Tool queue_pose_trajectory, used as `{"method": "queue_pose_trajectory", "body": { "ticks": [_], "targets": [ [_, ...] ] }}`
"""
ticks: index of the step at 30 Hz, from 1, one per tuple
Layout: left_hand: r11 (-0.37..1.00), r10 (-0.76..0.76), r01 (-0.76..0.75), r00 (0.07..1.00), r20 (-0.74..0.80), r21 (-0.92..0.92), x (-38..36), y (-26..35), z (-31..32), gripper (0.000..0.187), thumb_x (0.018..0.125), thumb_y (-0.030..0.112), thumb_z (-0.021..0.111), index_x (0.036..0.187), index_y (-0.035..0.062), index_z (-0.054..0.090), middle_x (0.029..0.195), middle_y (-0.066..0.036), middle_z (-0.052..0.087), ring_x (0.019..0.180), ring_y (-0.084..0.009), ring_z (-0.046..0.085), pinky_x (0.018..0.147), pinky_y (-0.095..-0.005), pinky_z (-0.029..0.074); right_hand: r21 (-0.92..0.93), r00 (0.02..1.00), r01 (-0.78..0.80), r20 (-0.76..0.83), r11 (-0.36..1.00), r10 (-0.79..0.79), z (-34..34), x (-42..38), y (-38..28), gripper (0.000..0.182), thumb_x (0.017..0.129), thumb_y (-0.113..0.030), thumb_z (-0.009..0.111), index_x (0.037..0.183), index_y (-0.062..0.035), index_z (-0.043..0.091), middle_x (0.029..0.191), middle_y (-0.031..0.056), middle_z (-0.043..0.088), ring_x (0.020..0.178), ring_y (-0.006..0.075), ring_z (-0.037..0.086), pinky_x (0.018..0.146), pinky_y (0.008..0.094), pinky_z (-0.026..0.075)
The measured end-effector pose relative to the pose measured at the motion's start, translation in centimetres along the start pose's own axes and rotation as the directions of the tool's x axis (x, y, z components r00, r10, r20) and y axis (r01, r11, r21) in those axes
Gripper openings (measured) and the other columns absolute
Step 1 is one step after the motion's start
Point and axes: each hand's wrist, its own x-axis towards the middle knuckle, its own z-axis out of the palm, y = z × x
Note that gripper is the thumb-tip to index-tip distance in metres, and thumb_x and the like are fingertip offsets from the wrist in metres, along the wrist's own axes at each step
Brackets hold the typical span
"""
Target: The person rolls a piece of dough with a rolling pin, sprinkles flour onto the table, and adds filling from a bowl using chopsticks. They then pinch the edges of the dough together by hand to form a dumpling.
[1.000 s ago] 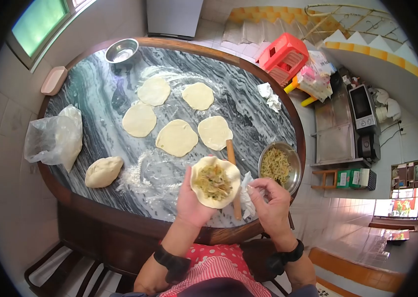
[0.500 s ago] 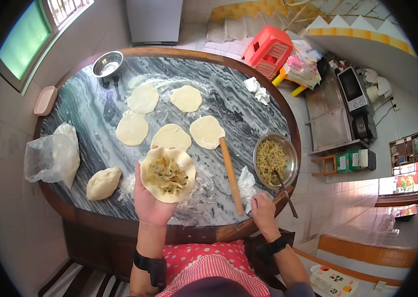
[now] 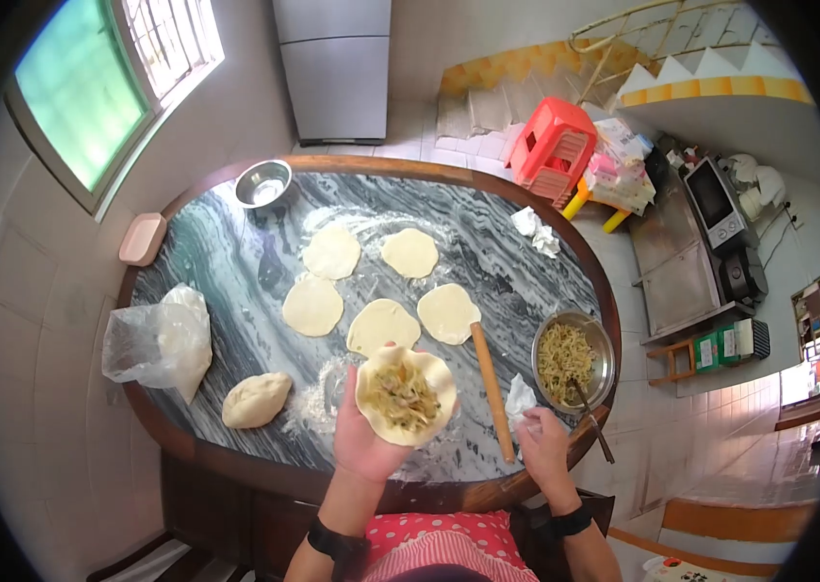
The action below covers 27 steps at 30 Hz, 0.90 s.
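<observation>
My left hand (image 3: 368,444) cups a round dough wrapper (image 3: 444,380) from below, its edge curling up a little. A mound of shredded filling (image 3: 404,396) lies in the wrapper. My right hand (image 3: 543,448) is at the table's near edge, fingers curled at the lower end of a crumpled white tissue (image 3: 521,395). A wooden rolling pin (image 3: 492,393) lies just left of that hand. To its upper right stands a steel bowl (image 3: 607,357) of the same filling, with a utensil handle (image 3: 592,419) leaning over the rim.
Several flat dough rounds (image 3: 383,327) lie on the floured marble table (image 3: 497,242). At the left are a dough lump (image 3: 257,400) and a plastic bag (image 3: 160,339). A small metal bowl (image 3: 263,184), a pink dish (image 3: 143,240) and more crumpled tissue (image 3: 535,231) sit near the far rim.
The view has tilted up, so the table appears lower and further right. The filled wrapper's edge looks more raised in my left hand. My right hand stays by the tissue.
</observation>
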Motion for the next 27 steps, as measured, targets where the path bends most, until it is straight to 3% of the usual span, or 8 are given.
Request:
{"method": "queue_pose_trajectory", "body": {
  "ticks": [1,2,3,4,10,17,19,27],
  "targets": [
    [1.0,-0.015,0.015,1.0,0.004,0.015,0.1,-0.5,-0.1,0.054,0.105,0.051,0.029,0.139,0.0124,0.047,0.143,-0.017,0.048,0.134,-0.0378,0.044,0.11,-0.064,0.033,0.103,0.998,0.011,0.063,0.995,-0.017,-0.3,0.9,-1.3,0.032,0.089,-0.021,0.073,0.108,0.0038,0.066,0.094,0.0136,0.069,0.081,0.0184,0.068,0.074,0.0302,0.054],
    [0.999,-0.03,0.029,0.999,0.013,0.017,0.2,-1.0,-0.2,0.054,0.105,0.051,0.029,0.139,0.0124,0.047,0.143,-0.017,0.048,0.134,-0.0378,0.044,0.11,-0.064,0.033,0.101,0.999,0.013,0.046,0.995,-0.017,-0.6,1.7,-3.2,0.032,0.089,-0.021,0.073,0.108,0.0038,0.066,0.094,0.0136,0.069,0.081,0.0184,0.068,0.074,0.0302,0.054],
    [0.997,-0.071,0.071,0.997,0.006,0.024,0.2,-1.4,-0.3,0.054,0.105,0.05,0.029,0.139,0.0119,0.047,0.142,-0.017,0.048,0.134,-0.0376,0.044,0.11,-0.0642,0.033,0.402,0.98,-0.172,0.159,0.899,0.117,-0.9,2.3,-5.3,0.031,0.092,-0.02,0.07,0.11,0.0041,0.066,0.094,0.012,0.07,0.081,0.0158,0.067,0.074,0.0288,0.054],
    [0.993,-0.11,0.11,0.994,-0.005,0.03,0.2,-1.8,-0.4,0.054,0.105,0.05,0.029,0.139,0.0115,0.047,0.142,-0.018,0.048,0.134,-0.0373,0.045,0.109,-0.0645,0.034,0.636,0.931,-0.356,0.306,0.685,0.2,-1.0,2.7,-6.9,0.03,0.094,-0.02,0.067,0.113,0.0043,0.066,0.094,0.0104,0.07,0.081,0.0133,0.066,0.073,0.0273,0.053],
    [0.98,-0.147,0.156,0.986,-0.074,0.122,0.3,-2.8,-1.1,0.055,0.106,0.05,0.028,0.139,0.0094,0.046,0.139,-0.015,0.052,0.13,-0.0342,0.05,0.108,-0.0556,0.04,0.599,0.931,-0.222,0.365,0.769,-0.016,0.0,3.1,-8.7,0.025,0.094,-0.013,0.069,0.11,0.0061,0.069,0.099,0.009,0.071,0.082,0.0081,0.063,0.071,0.0223,0.051],
    [0.964,-0.162,0.179,0.982,-0.098,0.196,0.7,-2.8,-2.5,0.056,0.106,0.05,0.029,0.139,0.0088,0.046,0.139,-0.016,0.053,0.127,-0.032,0.052,0.108,-0.0493,0.041,0.604,0.963,-0.162,0.27,0.78,-0.009,0.7,3.2,-8.5,0.018,0.089,-0.006,0.071,0.101,0.0067,0.071,0.092,0.0059,0.069,0.078,0.0085,0.062,0.069,0.0227,0.051],
    [0.96,-0.123,0.158,0.979,-0.161,0.231,1.0,-3.1,-2.7,0.057,0.106,0.051,0.028,0.139,0.0087,0.046,0.138,-0.015,0.054,0.125,-0.0315,0.053,0.107,-0.0488,0.043,0.392,0.977,0.115,0.121,0.913,-0.175,0.6,3.1,-9.0,0.017,0.085,-0.004,0.073,0.1,0.0044,0.072,0.088,0.0079,0.067,0.076,0.0119,0.063,0.068,0.0244,0.051],
    [0.903,0.04,0.091,0.955,-0.292,0.421,3.0,-4.3,-4.5,0.058,0.106,0.052,0.025,0.138,0.0082,0.047,0.132,-0.014,0.057,0.116,-0.0299,0.059,0.1,-0.0468,0.048,0.174,0.939,0.342,-0.015,0.924,-0.345,3.2,1.6,-10.7,0.014,0.08,-0.002,0.072,0.094,-0.0014,0.071,0.089,0.0099,0.066,0.077,0.0258,0.063,0.073,0.0355,0.047]
  ]
}}
